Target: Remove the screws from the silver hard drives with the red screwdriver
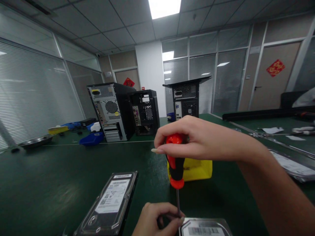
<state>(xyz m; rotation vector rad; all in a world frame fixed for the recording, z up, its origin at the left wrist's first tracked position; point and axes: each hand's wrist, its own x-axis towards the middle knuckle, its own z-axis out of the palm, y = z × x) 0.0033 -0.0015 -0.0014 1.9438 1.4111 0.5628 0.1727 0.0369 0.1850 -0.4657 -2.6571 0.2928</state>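
At the cut-off drive [204, 227], both hands [190, 137] [157, 220] grip a screwdriver [177, 172]; its tip is hidden.

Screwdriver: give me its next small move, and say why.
A small twist of the screwdriver seems best, with the left hand steadying its lower end. The right hand grips it from above, it stands nearly upright, and its shaft runs down to the corner of a hard drive, where the left hand is. The tip is hidden, so I can't confirm it is seated.
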